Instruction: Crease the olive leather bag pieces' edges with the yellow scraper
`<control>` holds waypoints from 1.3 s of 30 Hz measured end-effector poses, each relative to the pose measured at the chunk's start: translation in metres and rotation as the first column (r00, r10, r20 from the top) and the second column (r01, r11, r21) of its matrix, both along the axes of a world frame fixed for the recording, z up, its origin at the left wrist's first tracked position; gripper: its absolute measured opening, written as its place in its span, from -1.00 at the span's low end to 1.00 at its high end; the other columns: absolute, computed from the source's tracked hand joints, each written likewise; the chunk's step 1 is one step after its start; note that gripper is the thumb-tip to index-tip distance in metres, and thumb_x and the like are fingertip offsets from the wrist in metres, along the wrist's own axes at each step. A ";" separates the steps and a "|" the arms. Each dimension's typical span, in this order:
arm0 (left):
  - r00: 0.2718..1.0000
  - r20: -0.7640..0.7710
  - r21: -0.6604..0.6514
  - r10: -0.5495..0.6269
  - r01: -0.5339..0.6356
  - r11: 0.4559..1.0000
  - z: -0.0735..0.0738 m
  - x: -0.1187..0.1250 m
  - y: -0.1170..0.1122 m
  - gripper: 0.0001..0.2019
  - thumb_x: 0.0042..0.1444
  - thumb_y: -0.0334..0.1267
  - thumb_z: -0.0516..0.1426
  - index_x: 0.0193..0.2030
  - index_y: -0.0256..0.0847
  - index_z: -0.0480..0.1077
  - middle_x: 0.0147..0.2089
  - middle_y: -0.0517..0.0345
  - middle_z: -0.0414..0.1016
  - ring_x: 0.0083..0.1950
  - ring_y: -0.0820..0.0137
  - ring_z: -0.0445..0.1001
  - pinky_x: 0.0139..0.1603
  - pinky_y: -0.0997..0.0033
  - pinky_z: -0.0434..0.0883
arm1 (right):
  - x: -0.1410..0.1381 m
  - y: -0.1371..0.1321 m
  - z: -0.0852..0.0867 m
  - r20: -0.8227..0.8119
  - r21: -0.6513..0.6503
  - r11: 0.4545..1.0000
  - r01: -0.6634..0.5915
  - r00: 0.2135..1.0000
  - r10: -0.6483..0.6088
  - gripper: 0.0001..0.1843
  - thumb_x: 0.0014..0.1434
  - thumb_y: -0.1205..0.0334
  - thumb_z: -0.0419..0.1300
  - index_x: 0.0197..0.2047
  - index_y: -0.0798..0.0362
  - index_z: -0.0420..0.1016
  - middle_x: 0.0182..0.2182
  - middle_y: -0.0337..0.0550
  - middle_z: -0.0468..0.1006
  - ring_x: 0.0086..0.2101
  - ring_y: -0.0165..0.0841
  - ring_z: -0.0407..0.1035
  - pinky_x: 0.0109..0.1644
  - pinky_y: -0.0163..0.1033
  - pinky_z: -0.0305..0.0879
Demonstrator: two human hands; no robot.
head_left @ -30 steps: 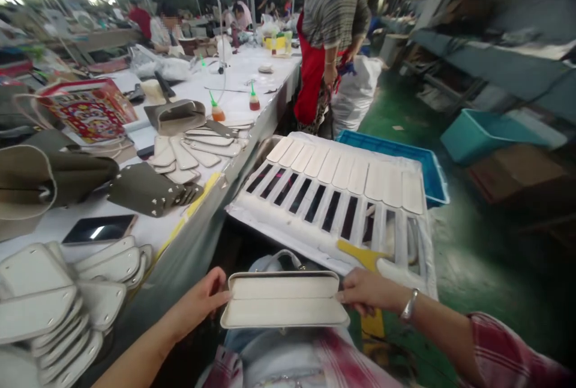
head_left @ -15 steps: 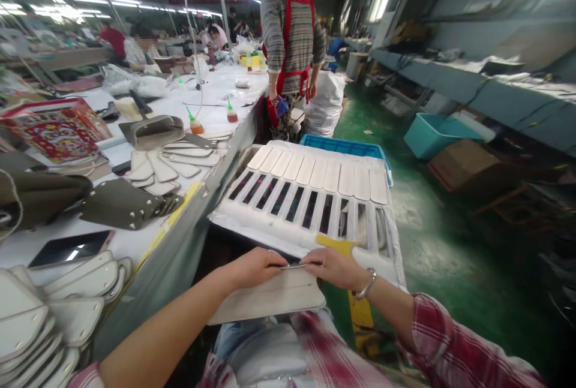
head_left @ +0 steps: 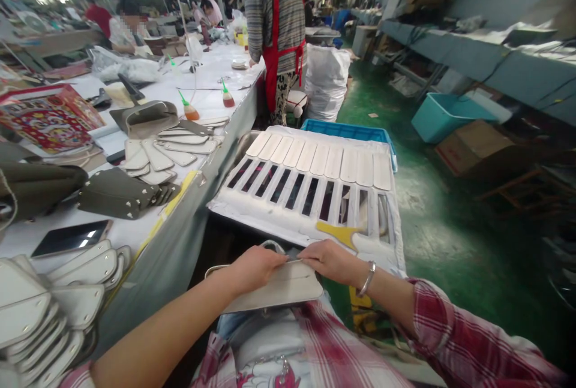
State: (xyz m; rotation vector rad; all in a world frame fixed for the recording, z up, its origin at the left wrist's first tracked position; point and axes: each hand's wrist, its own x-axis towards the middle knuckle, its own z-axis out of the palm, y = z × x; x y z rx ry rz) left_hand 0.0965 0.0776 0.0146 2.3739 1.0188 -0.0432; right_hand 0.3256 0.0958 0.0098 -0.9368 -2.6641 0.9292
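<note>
Over my lap, a cream leather bag piece (head_left: 275, 291) with a rounded corner and a stitched line hangs from both hands. At its upper edge, my left hand (head_left: 258, 268) is closed, thumb and fingers pinching the leather. Right beside it my right hand (head_left: 333, 263) pinches the same edge. A thin pale loop (head_left: 272, 246) stands up behind the left fingers; what it belongs to is hidden. Just beyond the hands is a white slotted rack (head_left: 265, 211), with a row of cream leather strips (head_left: 318, 161) across its far half. A yellow T-shaped piece (head_left: 339, 232) lies on its near edge.
On the left table are stacked cream flaps (head_left: 33, 322), a phone (head_left: 72, 238), dark olive flaps (head_left: 117, 193) and glue bottles (head_left: 189, 110). A person in a red apron (head_left: 274, 40) stands ahead. A blue crate (head_left: 360, 131) is behind the rack; a turquoise bin (head_left: 445, 117) stands right.
Both hands keep hold of the bag piece, which has tilted and shifted slightly. A pale loop now shows behind the left fingers. The person ahead has turned towards the table.
</note>
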 end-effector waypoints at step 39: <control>0.989 -0.082 0.184 -0.127 0.140 0.973 -0.012 -0.113 -0.026 -0.52 0.09 -0.47 -0.01 0.19 -0.36 0.09 0.17 -0.18 0.27 0.13 0.25 0.30 0.10 0.28 0.30 | -0.119 0.053 -0.005 -0.036 -0.566 0.754 -0.334 0.924 0.382 -0.62 0.23 0.10 -0.04 -0.02 0.05 0.44 -0.22 -0.24 0.51 -0.27 -0.40 0.35 -0.13 -0.34 0.22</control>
